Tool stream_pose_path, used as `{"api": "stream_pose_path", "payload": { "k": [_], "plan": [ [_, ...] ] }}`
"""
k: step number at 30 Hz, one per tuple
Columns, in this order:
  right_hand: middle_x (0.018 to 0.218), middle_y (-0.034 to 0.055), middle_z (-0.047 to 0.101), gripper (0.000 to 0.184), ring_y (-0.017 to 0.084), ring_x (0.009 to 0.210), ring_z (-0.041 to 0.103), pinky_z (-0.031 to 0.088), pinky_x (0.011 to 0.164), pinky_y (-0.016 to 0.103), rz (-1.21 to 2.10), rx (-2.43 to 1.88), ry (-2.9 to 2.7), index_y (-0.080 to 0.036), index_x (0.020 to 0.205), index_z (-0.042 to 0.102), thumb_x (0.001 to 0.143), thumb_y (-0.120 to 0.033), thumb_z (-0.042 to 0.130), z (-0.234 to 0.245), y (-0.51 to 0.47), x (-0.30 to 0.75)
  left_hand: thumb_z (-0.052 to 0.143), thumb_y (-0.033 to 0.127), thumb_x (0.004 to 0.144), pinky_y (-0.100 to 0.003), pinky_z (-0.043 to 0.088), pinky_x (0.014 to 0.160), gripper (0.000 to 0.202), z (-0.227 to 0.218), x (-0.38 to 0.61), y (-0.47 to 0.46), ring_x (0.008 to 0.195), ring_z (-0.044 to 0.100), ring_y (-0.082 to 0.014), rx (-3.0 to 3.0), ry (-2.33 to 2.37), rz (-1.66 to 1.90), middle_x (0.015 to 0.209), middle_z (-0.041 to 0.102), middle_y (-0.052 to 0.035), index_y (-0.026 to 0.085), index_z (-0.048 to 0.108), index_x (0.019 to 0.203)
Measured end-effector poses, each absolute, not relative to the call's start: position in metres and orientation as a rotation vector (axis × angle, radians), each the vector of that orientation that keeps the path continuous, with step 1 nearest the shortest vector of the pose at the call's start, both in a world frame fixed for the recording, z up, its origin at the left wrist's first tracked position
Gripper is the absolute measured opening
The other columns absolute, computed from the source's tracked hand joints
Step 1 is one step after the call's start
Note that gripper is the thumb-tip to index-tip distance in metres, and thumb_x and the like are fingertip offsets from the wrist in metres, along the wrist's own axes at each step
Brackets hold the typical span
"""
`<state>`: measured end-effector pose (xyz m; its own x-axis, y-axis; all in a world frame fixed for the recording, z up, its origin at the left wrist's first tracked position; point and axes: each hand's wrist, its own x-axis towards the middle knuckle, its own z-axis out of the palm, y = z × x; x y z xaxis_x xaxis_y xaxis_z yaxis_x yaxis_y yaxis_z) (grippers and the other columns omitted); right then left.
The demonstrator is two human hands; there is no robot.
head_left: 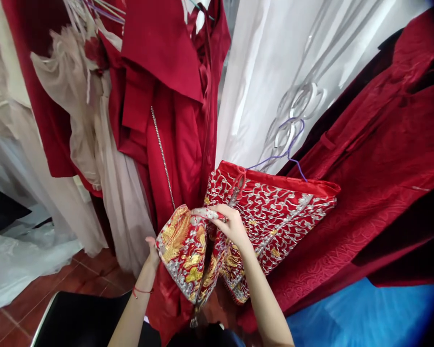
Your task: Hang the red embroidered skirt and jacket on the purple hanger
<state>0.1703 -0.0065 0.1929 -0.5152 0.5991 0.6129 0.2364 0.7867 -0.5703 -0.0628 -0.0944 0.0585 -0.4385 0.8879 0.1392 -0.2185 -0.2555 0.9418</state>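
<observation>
My left hand (152,250) holds the left edge of a red embroidered garment (181,246) with gold and silver threadwork; its thumb shows, and the other fingers are behind the cloth. At the top of the same cloth, my right hand (231,222) has its fingers closed on the edge. Just beyond my right hand hangs a red skirt (271,212) with silver scroll embroidery and a plain red waistband, on a purple wire hanger (288,153). Whether the held cloth is part of that skirt, I cannot tell. A thin beaded strip (161,154) runs above the held cloth.
A plain red gown (177,130) hangs behind, with pale beige dresses (101,120) at left. White cloth (253,72) and white rings (304,103) are at the back. Dark red gowns (379,193) crowd the right, above blue fabric (354,313). Red tiles (83,274) show below.
</observation>
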Motion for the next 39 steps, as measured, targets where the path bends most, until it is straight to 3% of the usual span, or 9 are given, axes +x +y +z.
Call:
{"api": "stream_pose_path", "payload": {
  "k": [2,4,7,11,17,24,28,33,39],
  "plan": [
    [0.105,0.0069,0.075,0.022,0.023,0.096,0.07,0.053,0.09,0.038,0.547,-0.674,-2.088,-0.024,0.107,0.072,0.092,-0.035,0.062,0.189,0.0,0.152,0.058,0.094,0.05,-0.047,0.059,0.079,0.084,0.074,-0.064,-0.093,0.09,0.071,-0.0332,0.897,1.121,1.733,0.08,0.074,-0.0133,0.018,0.076,0.081],
    [0.105,0.0069,0.075,0.022,0.023,0.096,0.07,0.053,0.09,0.037,0.558,-0.699,-2.108,-0.023,0.107,0.072,0.092,-0.035,0.061,0.187,0.004,0.138,0.081,0.069,0.053,-0.043,0.058,0.081,0.067,0.092,-0.063,-0.09,0.087,0.072,-0.0293,0.989,1.134,1.613,0.089,0.076,-0.01,0.018,0.075,0.096],
    [0.108,0.0082,0.074,0.023,0.023,0.099,0.069,0.052,0.091,0.036,0.513,-0.727,-2.116,-0.022,0.11,0.07,0.092,-0.03,0.059,0.185,0.006,0.126,0.079,0.049,0.071,-0.035,0.056,0.081,0.048,0.113,-0.063,-0.079,0.083,0.071,-0.023,1.096,1.172,1.515,0.091,0.076,-0.0079,0.016,0.073,0.105],
    [0.107,0.0079,0.073,0.026,0.023,0.096,0.069,0.052,0.089,0.036,0.498,-0.752,-2.197,-0.021,0.113,0.068,0.089,-0.028,0.061,0.187,0.011,0.132,0.075,0.051,0.073,-0.024,0.049,0.065,0.037,0.122,-0.077,-0.064,0.067,0.063,-0.0148,1.058,1.352,1.705,0.073,0.069,-0.0017,0.016,0.068,0.081],
    [0.116,0.0063,0.071,0.027,0.021,0.108,0.066,0.05,0.098,0.037,0.542,-0.479,-2.306,-0.023,0.117,0.066,0.093,-0.034,0.06,0.213,0.022,0.185,0.075,0.05,0.071,-0.02,0.042,0.058,0.037,0.158,-0.099,-0.04,0.055,0.054,-0.0101,1.041,1.546,2.104,0.061,0.056,0.0047,0.018,0.057,0.075],
    [0.098,0.0075,0.068,0.016,0.024,0.098,0.06,0.044,0.092,0.042,-0.181,-0.759,-1.696,-0.022,0.096,0.067,0.093,-0.033,0.055,0.259,0.055,0.298,0.063,0.04,0.084,-0.02,0.026,0.052,0.029,0.232,-0.066,0.032,0.046,0.033,-0.0071,1.568,1.961,2.048,0.049,0.04,0.0084,0.019,0.048,0.07],
    [0.114,0.0154,0.064,0.046,0.032,0.109,0.054,0.036,0.095,0.048,-0.561,-1.054,-1.545,-0.016,0.113,0.064,0.086,-0.053,0.059,0.262,0.089,0.347,0.062,0.032,0.083,-0.022,0.024,0.054,0.026,0.256,-0.048,0.077,0.05,0.033,-0.0078,1.638,2.125,2.07,0.052,0.04,0.0074,0.019,0.047,0.067],
    [0.056,0.0028,0.058,0.043,0.017,0.059,0.05,0.037,0.075,0.031,-0.513,-1.162,-1.792,-0.018,0.07,0.063,0.094,-0.052,0.048,0.249,0.122,0.377,0.06,0.034,0.084,-0.022,0.025,0.054,0.026,0.28,-0.013,0.117,0.051,0.035,-0.0087,1.631,2.12,2.113,0.053,0.039,0.0073,0.02,0.045,0.068],
    [0.049,0.001,0.053,0.051,0.015,0.05,0.045,0.03,0.061,0.027,-0.255,-1.04,-1.871,-0.021,0.058,0.055,0.094,-0.055,0.045,0.254,0.13,0.39,0.066,0.036,0.076,-0.023,0.025,0.052,0.028,0.307,0.025,0.13,0.052,0.034,-0.0092,1.783,2.063,1.825,0.054,0.039,0.0065,0.02,0.045,0.065]
  ]
}}
